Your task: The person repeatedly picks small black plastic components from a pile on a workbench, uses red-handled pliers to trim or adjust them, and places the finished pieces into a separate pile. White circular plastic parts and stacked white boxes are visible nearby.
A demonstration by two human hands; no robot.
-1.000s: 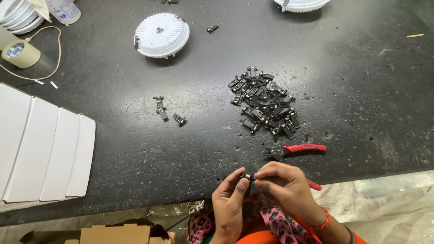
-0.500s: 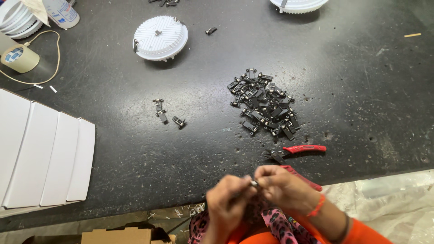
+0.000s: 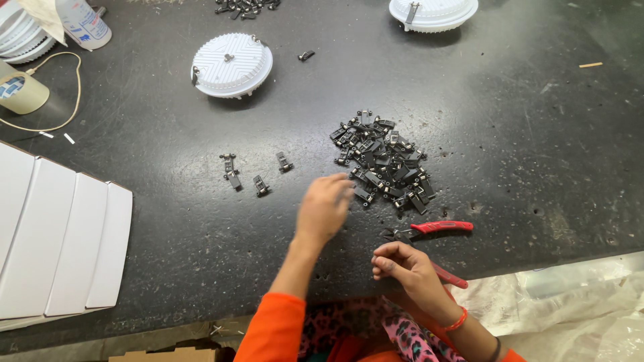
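A pile of small black clips lies mid-table on the dark table. The left hand reaches toward the pile's near edge, blurred, grip unclear. The right hand, fingers curled, rests by the front edge beside red-handled pliers.

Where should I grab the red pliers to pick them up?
Take the pliers by the two red handles, not the dark metal nose. The upper handle lies bare on the table, pointing right, so come from above on the right side. The lower handle runs behind the right hand, which partly hides it. The handles are long and covered, probably the safest place for a grip.
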